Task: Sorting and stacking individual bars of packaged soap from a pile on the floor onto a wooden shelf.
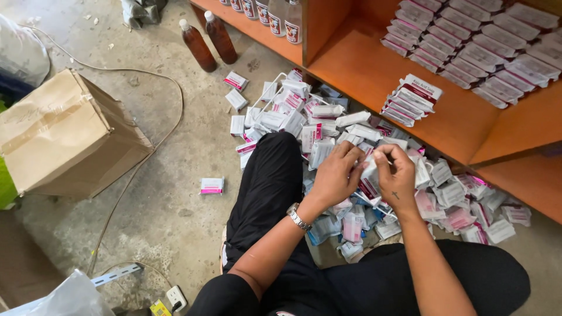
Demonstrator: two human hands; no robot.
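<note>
Both hands meet over the person's lap, above a heap of small packets. The left hand [336, 174], with a metal wristwatch [298, 218] on its wrist, curls its fingers closed around one side of a small white-and-pink packet [369, 178]. The right hand [397, 172] pinches the same packet from the other side, thumb and fingertips closed on its upper edge, so the packet is held between both hands just above the heap.

The heap of packets [328, 126] spreads over the concrete floor [170, 216] between the person's black-trousered legs and the foot of an orange wooden shelf [462, 126]. On that shelf a short leaning stack of packets [411, 99] stands near the front edge, with longer rows of packets [480, 47] laid behind it. One lone packet [212, 186] lies apart on the floor to the left. Two brown bottles [208, 42] stand near the shelf's corner, and a cardboard box [67, 134] sits further left.
</note>
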